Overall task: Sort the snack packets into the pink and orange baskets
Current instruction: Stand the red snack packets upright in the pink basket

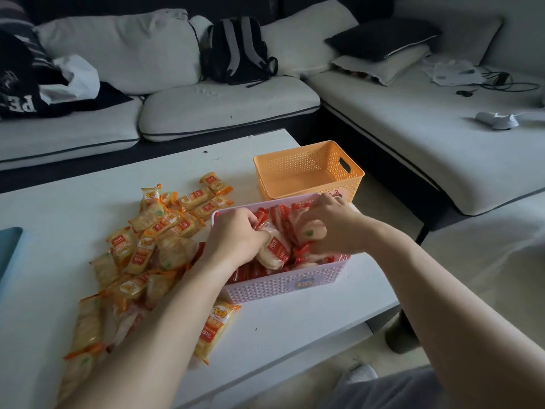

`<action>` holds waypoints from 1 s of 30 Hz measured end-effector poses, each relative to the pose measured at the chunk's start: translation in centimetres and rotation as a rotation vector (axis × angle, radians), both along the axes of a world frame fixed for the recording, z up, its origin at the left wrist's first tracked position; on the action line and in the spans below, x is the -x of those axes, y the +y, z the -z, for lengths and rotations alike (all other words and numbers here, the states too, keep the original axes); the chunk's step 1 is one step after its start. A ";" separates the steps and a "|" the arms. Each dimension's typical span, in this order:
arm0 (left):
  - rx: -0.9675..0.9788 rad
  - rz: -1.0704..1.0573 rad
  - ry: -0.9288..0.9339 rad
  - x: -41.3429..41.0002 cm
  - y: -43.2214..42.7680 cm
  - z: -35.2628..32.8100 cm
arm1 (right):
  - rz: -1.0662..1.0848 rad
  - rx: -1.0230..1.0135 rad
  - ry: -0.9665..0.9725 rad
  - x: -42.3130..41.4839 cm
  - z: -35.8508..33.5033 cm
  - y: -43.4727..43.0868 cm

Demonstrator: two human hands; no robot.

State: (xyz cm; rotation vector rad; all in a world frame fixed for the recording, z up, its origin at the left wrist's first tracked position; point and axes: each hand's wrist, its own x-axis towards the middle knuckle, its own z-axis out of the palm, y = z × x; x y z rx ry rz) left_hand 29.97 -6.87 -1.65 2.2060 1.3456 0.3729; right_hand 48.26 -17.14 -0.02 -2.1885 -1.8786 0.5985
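Observation:
The pink basket (283,283) stands on the white table (309,314), filled with red snack packets (278,215). Both hands are inside it. My left hand (236,234) grips a red packet (272,252) at the basket's left side. My right hand (330,225) is closed on another red packet (306,230) at the right side. Behind it the orange basket (306,169) holds nothing. A heap of several orange snack packets (153,231) lies on the table to the left, partly hidden by my left forearm.
A blue object (8,246) pokes in at the table's left edge. A sofa (230,104) with cushions and a black backpack (239,51) runs behind and to the right of the table. The table's right edge is close to both baskets.

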 end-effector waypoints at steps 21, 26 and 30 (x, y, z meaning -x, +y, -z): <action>-0.150 -0.018 -0.037 -0.2 -1.5 0.1 | -0.068 0.058 -0.176 1.4 2.8 0.7; -0.196 -0.035 -0.043 -0.1 -1.8 0.1 | -0.072 -0.038 -0.140 0.9 2.7 0.2; -0.211 -0.034 -0.041 0.0 -2.0 0.2 | -0.064 -0.111 0.039 -0.5 1.8 0.1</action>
